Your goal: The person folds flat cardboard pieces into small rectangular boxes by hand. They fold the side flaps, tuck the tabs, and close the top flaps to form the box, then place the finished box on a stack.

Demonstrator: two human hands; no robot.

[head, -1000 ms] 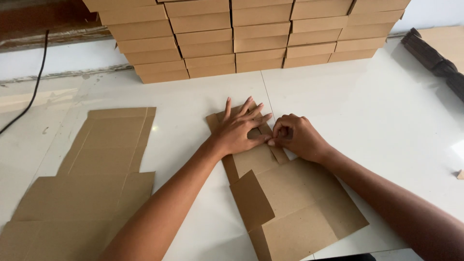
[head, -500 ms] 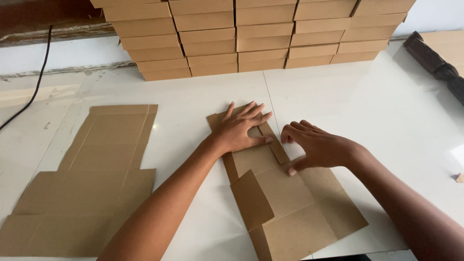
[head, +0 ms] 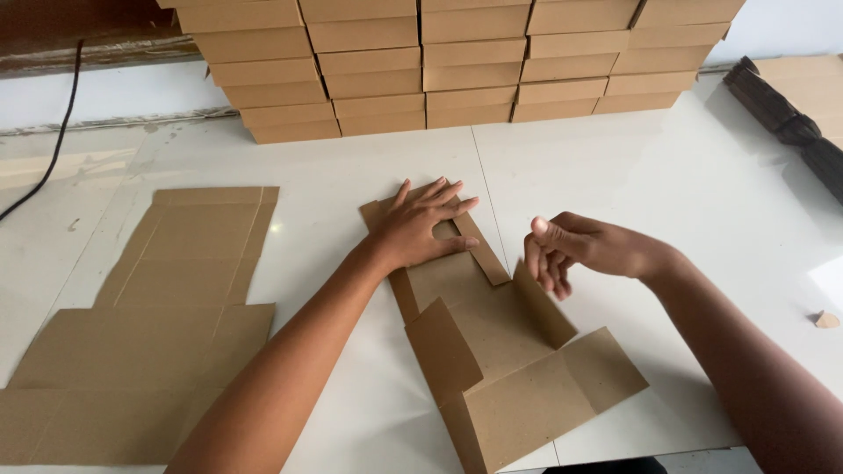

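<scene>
— Where do we have the box blank?

— The cardboard blank (head: 492,351) lies on the white table (head: 685,202), side flaps tilted up. Our left hand (head: 417,230) presses flat on its far end, fingers spread.

— And the other?

— Our right hand (head: 580,250) hovers just beside a raised flap — fingers loosely curled, holding nothing.

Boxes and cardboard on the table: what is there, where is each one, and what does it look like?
Stacked boxes: rows along the far edge of the white table, flat, brown, closed.
Half-folded box blank: centre, brown, flaps raised, left hand flat on its far end, right hand lifted beside it.
Flat box blank: left side, brown, unfolded.
No labels, signs or screens show.
</scene>
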